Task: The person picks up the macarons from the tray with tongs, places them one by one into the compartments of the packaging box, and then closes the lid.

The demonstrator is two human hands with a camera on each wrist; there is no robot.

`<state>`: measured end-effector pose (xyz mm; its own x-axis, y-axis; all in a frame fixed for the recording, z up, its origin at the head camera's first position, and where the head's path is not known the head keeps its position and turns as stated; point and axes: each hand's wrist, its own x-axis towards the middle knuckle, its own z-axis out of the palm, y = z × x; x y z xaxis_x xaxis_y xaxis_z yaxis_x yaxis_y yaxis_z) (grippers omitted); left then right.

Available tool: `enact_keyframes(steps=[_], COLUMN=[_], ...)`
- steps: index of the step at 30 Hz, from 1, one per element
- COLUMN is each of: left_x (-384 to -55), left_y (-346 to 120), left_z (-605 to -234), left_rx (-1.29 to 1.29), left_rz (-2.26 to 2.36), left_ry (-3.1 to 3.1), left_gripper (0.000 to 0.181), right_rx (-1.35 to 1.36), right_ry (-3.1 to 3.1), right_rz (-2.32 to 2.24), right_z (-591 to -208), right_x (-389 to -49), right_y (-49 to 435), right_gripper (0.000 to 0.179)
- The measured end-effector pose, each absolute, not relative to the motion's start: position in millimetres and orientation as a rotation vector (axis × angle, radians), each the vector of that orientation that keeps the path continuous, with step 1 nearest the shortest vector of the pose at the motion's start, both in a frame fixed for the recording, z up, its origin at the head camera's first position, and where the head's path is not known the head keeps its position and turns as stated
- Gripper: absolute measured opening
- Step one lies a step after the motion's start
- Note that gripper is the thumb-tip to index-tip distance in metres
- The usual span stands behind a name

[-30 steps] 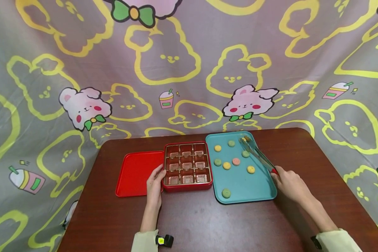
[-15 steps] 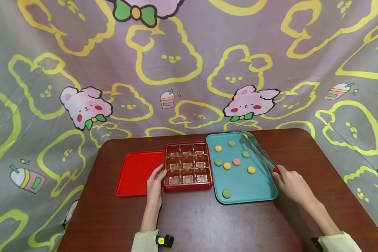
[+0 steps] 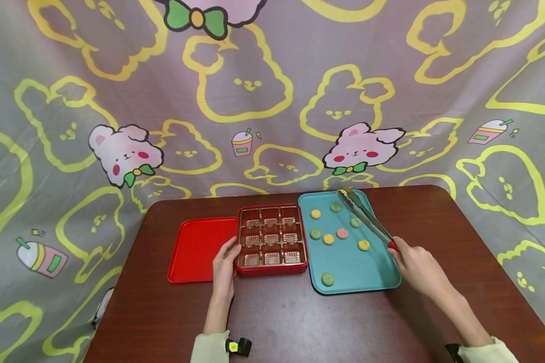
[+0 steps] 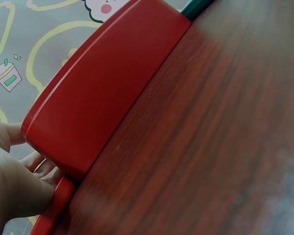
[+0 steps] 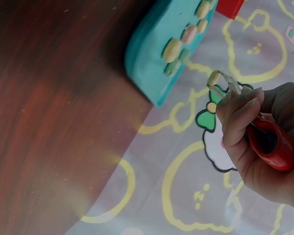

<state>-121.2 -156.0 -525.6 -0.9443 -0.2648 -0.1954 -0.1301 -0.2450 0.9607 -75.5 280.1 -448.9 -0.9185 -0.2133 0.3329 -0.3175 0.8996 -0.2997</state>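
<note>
My right hand (image 3: 420, 267) grips metal tongs (image 3: 365, 214) by their red handle end. A yellow macaron (image 5: 214, 77) sits between the tong tips, raised over the far part of the blue tray (image 3: 349, 269). On that tray lie several macarons, among them a pink one (image 3: 342, 233), a yellow one (image 3: 364, 245) and a green one (image 3: 328, 279). My left hand (image 3: 224, 262) rests against the left side of a red box (image 3: 272, 270), its fingers touching the rim and wall. A clear divided insert (image 3: 270, 235) with bare compartments fills the box.
A flat red lid or tray (image 3: 195, 252) lies left of the box, partly behind my left hand. The blue tray stands close on the box's right. A patterned cloth (image 3: 272, 166) hangs behind the brown table (image 3: 272, 322).
The tongs' tips have lifted from the tray's far right corner and swung left with the yellow macaron. My left hand and the box stay put.
</note>
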Motion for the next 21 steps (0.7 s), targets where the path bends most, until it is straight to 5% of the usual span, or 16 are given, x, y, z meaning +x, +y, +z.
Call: enact_keyframes(steps=[21], left_x=[-123.9], left_y=[-158.3], left_z=[-529.9], left_rx=[0.523], left_rz=[-2.377], left_ry=[-1.864], left_gripper=[0.044], right_rx=[0.648], right_ry=[-2.677], right_rz=[0.524], right_z=[-447.6], right_x=[-72.4], right_y=[242.0], right_gripper=[0.019])
